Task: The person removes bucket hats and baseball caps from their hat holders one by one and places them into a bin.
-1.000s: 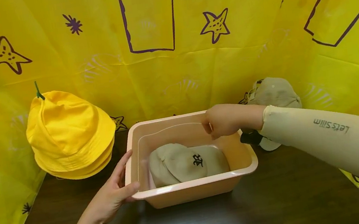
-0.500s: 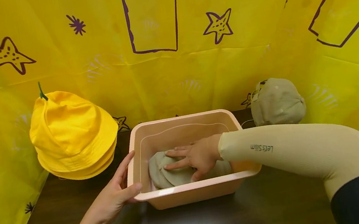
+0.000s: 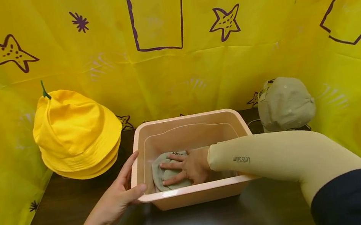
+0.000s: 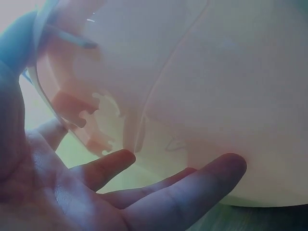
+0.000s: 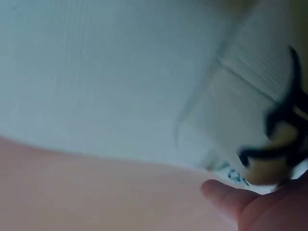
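Observation:
A pink plastic basin [image 3: 199,197] stands in the middle of the table. Inside it lies a beige baseball cap [image 3: 158,175], squashed low. My right hand [image 3: 191,166] reaches in and presses on the cap with its fingers spread. Dark lettering shows just behind those fingers. The right wrist view has the cap's pale cloth [image 5: 82,86] close up, with a black emblem [image 5: 284,130]. My left hand [image 3: 117,196] grips the basin's left rim, thumb over the edge. In the left wrist view its fingers [image 4: 202,187] lie along the outer wall.
A stack of yellow bucket hats [image 3: 76,134] with a green stem stands at the left. Another beige cap [image 3: 284,103] sits at the back right, beyond my sleeved arm [image 3: 263,158]. Yellow printed cloth [image 3: 169,79] walls in the back and sides.
My right hand has gone from a curled fist at the basin's right rim down onto the cap, fingers spreading and shifting left. The cap looks flatter. My left hand keeps its hold.

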Motion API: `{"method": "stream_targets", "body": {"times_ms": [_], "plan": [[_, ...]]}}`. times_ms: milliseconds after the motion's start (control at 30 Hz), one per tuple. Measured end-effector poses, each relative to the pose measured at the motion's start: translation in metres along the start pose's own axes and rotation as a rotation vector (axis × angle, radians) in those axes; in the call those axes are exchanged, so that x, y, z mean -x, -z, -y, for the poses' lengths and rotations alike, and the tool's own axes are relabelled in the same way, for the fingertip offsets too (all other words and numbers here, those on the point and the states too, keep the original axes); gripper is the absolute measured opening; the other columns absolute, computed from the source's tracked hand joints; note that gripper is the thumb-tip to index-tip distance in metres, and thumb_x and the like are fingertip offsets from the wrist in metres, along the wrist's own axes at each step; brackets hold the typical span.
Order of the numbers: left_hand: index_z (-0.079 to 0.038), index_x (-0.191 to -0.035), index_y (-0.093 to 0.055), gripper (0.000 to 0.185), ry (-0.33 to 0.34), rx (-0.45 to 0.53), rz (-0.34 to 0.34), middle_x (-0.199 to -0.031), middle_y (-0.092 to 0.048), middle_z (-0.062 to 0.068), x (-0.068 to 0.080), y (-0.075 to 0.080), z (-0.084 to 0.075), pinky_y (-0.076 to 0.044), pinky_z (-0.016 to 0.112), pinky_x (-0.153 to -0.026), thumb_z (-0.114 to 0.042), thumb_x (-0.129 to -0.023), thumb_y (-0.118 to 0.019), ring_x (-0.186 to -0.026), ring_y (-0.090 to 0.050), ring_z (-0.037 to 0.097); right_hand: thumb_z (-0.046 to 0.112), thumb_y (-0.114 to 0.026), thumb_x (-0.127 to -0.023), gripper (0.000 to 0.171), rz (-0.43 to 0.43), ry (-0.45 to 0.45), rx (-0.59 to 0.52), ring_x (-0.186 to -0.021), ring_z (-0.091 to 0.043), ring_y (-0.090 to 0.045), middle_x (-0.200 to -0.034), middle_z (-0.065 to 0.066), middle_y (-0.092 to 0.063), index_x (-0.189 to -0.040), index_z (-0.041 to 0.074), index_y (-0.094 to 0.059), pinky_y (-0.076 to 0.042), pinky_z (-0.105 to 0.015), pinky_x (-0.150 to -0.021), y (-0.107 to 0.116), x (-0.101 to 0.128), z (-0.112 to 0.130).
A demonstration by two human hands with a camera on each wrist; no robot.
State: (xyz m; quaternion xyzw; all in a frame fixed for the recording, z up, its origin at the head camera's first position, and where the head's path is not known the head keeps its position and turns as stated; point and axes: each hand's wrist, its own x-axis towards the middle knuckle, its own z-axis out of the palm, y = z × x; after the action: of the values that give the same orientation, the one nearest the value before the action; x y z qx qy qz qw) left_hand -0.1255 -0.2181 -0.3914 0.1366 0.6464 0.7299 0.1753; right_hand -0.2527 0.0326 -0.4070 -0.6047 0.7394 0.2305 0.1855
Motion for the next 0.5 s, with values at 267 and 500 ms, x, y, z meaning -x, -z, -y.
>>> {"method": "stream_targets", "body": {"times_ms": [267, 500], "plan": [[-0.027, -0.161, -0.003, 0.089, 0.005, -0.019, 0.002, -0.155, -0.004, 0.03, -0.002, -0.001, 0.001, -0.056, 0.048, -0.079, -0.01, -0.098, -0.064, -0.115, -0.052, 0.046, 0.071, -0.041, -0.091, 0.082, 0.016, 0.004, -0.083, -0.147, -0.026, 0.019, -0.159, 0.009, 0.031, -0.148, 0.059, 0.016, -0.015, -0.067, -0.109, -0.016, -0.012, 0.0], [-0.028, -0.161, -0.004, 0.087, 0.018, -0.029, -0.013, -0.156, -0.003, 0.027, -0.002, -0.001, 0.0, -0.055, 0.048, -0.079, -0.009, -0.099, -0.063, -0.117, -0.047, 0.051, 0.068, -0.041, -0.093, 0.082, -0.002, -0.017, -0.087, -0.147, -0.024, 0.021, -0.158, 0.01, 0.033, -0.145, 0.058, 0.022, -0.008, -0.067, -0.111, -0.024, -0.021, 0.002]]}}
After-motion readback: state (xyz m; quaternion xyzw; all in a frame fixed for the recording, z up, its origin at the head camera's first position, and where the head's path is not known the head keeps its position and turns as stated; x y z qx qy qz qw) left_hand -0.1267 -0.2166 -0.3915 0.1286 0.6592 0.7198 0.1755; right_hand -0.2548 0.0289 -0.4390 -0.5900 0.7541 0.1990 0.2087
